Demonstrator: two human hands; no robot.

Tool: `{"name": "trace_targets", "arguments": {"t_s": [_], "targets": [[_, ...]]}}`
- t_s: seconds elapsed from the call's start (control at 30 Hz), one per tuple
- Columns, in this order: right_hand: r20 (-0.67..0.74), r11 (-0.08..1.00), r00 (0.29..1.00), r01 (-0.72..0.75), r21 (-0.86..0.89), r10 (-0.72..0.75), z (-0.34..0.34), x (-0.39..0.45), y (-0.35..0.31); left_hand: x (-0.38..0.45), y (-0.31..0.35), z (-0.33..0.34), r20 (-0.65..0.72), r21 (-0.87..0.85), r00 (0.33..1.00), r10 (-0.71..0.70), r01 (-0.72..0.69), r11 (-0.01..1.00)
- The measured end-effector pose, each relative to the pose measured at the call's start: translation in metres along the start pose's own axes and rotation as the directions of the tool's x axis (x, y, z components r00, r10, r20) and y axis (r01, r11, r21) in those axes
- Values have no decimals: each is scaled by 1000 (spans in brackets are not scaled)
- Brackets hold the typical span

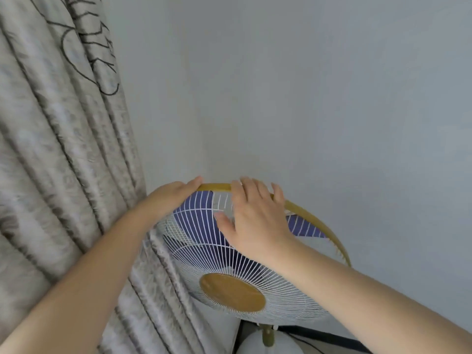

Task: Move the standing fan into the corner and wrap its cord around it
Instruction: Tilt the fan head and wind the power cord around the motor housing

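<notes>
The standing fan (204, 256) has a white wire grille, blue blades, a mustard-yellow rim and a round mustard hub. It stands in the wall corner, seen from above. My left hand (168, 198) grips the rim at its upper left, fingers curled over the edge. My right hand (255, 221) lies on the top of the grille and rim, fingers spread over the edge. Below the head I see the stem and the pale round base (270, 343). A thin dark cord (306, 344) runs along the floor to the right of the base.
A grey patterned curtain (63, 162) hangs at the left, touching the fan's left side. Pale blue-grey walls (332, 111) meet in a corner right behind the fan. A dark skirting strip runs along the floor at the lower right.
</notes>
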State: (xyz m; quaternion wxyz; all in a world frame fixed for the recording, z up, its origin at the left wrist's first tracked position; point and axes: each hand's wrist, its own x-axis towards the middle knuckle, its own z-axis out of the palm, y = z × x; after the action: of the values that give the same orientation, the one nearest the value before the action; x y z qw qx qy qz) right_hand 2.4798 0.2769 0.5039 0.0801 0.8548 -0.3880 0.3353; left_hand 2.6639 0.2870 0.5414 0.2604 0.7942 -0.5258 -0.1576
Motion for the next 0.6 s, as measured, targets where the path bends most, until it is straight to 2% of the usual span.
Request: {"name": "trace_targets", "arguments": {"t_s": [0.07, 0.13, 0.27, 0.4, 0.43, 0.5, 0.6], "targets": [[-47, 996, 998, -51, -79, 47, 2, 4, -1, -3, -6, 0, -77, 75, 996, 52, -46, 996], [-82, 999, 997, -18, -45, 15, 2, 12, 9, -9, -12, -6, -109, 135, 990, 88, -73, 988], [-4, 998, 998, 59, 5, -59, 7, 34, 46, -10, -10, -8, -4, 151, 991, 135, -133, 980], [-71, 992, 994, 87, 86, -81, 16, 53, 76, -12, 2, -2, 21, 264, 984, 179, -178, 948], [-80, 988, 993, 94, 124, -84, 16, 57, 85, -14, 5, 0, 21, 242, 980, 198, -197, 950], [-55, 970, 995, 97, 222, -87, 16, 61, 104, -19, 6, 4, 45, 52, 971, 233, -235, 971], [-2, 939, 994, 102, 330, -107, 15, 70, 132, -30, 5, 9, 197, -148, 940, 278, -251, 956]]}}
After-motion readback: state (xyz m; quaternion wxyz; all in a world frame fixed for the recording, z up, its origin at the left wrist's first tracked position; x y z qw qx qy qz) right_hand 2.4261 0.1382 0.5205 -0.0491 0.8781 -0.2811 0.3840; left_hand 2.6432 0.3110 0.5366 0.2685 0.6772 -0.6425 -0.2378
